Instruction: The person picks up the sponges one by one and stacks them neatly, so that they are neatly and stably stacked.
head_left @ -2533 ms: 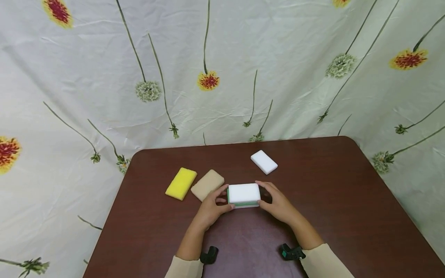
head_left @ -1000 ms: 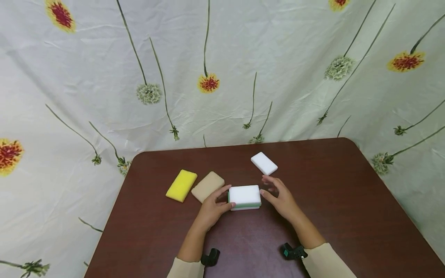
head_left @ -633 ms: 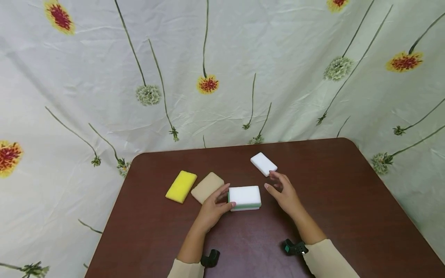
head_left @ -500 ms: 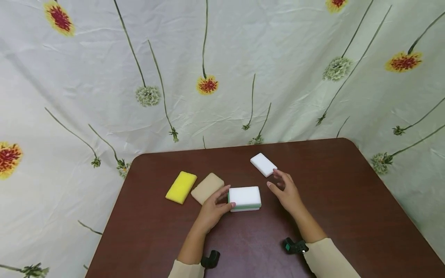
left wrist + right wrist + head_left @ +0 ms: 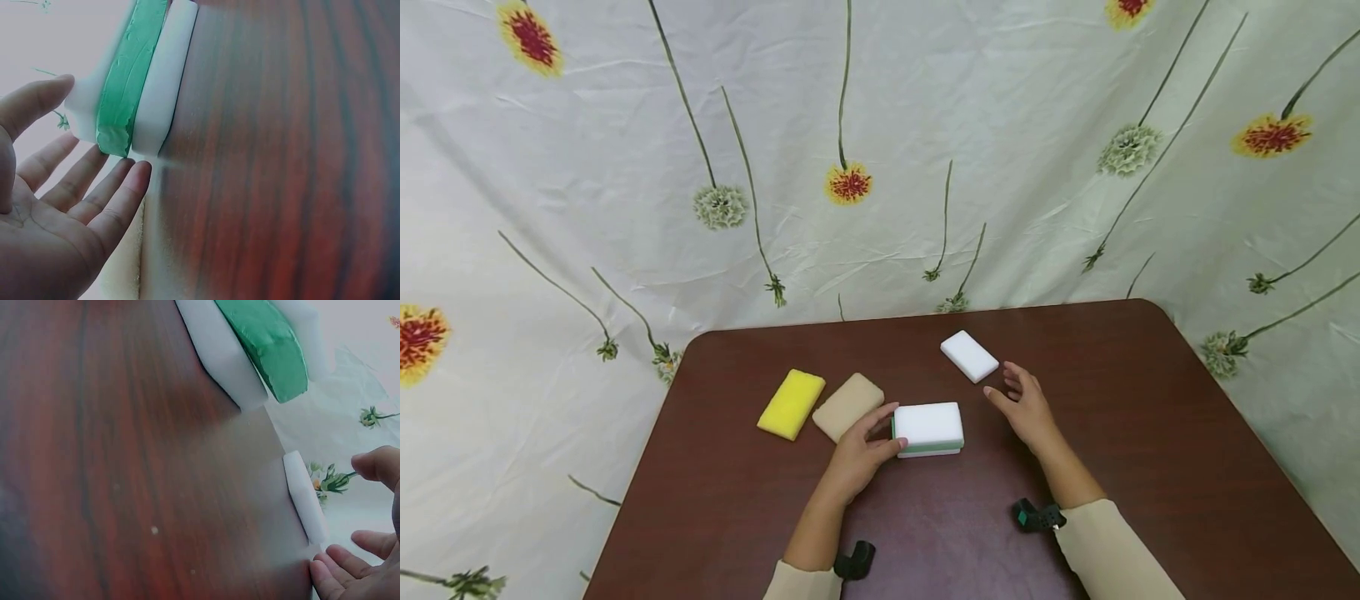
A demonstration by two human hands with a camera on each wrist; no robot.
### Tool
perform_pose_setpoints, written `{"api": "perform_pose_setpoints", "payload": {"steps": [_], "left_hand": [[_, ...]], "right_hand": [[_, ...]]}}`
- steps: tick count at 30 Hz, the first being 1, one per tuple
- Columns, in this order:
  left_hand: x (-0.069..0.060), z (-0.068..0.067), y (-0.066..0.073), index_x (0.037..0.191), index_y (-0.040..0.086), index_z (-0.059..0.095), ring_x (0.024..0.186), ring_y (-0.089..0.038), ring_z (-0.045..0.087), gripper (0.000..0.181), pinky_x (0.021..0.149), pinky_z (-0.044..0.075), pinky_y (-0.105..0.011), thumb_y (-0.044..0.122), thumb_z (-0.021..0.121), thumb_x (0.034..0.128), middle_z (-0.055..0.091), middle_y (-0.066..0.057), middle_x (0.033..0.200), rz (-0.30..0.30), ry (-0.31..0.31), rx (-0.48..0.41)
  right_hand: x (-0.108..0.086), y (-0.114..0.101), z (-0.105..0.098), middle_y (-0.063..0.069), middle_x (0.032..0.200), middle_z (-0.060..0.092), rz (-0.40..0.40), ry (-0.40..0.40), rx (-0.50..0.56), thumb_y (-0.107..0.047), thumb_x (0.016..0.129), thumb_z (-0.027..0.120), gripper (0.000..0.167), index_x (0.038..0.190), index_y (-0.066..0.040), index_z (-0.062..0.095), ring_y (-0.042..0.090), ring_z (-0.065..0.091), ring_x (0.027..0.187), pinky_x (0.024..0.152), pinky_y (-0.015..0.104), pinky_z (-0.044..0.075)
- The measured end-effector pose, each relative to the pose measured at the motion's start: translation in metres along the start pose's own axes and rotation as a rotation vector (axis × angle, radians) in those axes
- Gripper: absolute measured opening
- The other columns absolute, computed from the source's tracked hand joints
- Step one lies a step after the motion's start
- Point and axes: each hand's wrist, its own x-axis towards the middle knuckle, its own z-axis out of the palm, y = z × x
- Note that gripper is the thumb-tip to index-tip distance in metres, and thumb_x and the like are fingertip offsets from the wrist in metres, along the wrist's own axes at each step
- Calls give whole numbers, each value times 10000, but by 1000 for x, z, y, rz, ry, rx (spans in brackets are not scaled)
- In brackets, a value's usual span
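Observation:
A stack of blocks sits mid-table: a white sponge (image 5: 928, 422) on top, a shiny green layer (image 5: 130, 75) in the middle and a white block (image 5: 165, 75) at the bottom. My left hand (image 5: 857, 457) rests against the stack's left end, thumb at the front corner and index finger at the back one. Its fingers look fairly straight in the left wrist view. My right hand (image 5: 1030, 417) is empty, fingers relaxed and spread, to the right of the stack. A lone white sponge (image 5: 970, 357) lies just beyond its fingertips, apart by a small gap.
Left of the stack lie a yellow sponge (image 5: 792, 405) and a beige sponge (image 5: 847, 407), the beige one close to my left fingers. All rest on a dark brown table (image 5: 1120, 392). A flowered cloth (image 5: 895, 233) hangs behind the far edge.
My right hand has let go of the stack's right end and moved right and away from me, passing near the lone white sponge. The left hand and the stack stay put.

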Motion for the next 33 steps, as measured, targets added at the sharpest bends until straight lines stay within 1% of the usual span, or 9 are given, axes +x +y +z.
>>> {"api": "perform_pose_setpoints", "payload": {"steps": [3,7,10,15,20,24,28,33], "left_hand": [[0,0,-1,1493,106,499,1280,-361,590,631,980,548,-424,215,748,923,502,-192,1514,2,-2,-7],[1,0,-2,1501,114,489,1302,-356,572,645,964,553,-390,230,750,922,523,-174,1497,-8,-12,-7],[1,0,-2,1504,129,488,1323,-346,555,652,957,553,-374,240,753,919,536,-158,1486,-19,-13,-10],[1,0,-2,1499,133,494,1345,-343,533,650,952,550,-368,249,757,916,545,-164,1470,-22,-9,-10],[2,0,-3,1493,142,505,1366,-337,516,645,960,544,-371,242,763,911,539,-158,1475,-30,-3,-10],[2,0,-3,1491,149,509,1374,-333,510,643,965,544,-378,248,765,909,526,-149,1487,-34,0,-9],[2,0,-3,1489,162,513,1374,-330,511,644,968,545,-385,258,769,906,516,-137,1496,-40,3,-9],[2,0,-3,1490,168,512,1373,-330,512,646,966,545,-387,258,771,905,509,-134,1503,-47,1,-13]], "right_hand": [[3,0,0,216,1547,354,27,-18,-16,-272,961,701,761,1558,-23,301,373,376,1454,1195,499,334],[6,-2,-1,220,1590,322,56,-45,-67,-282,967,688,805,1582,-14,243,388,347,1478,1211,508,311],[10,-3,-1,230,1610,303,59,-60,-96,-280,968,683,834,1593,-3,206,398,324,1492,1218,514,296],[17,-3,0,247,1597,301,48,-58,-125,-273,961,691,857,1595,10,189,402,316,1488,1220,516,289],[24,-1,4,252,1542,328,39,-26,-176,-280,938,720,857,1578,18,234,399,359,1445,1197,518,324],[29,-1,8,256,1488,358,31,5,-244,-304,921,736,844,1551,33,287,400,396,1396,1157,530,360],[33,0,9,236,1457,394,37,30,-295,-353,893,760,850,1530,16,336,391,400,1367,1133,531,363],[34,-1,11,231,1421,426,48,51,-322,-391,870,776,841,1497,6,383,405,401,1332,1100,545,366]]}}
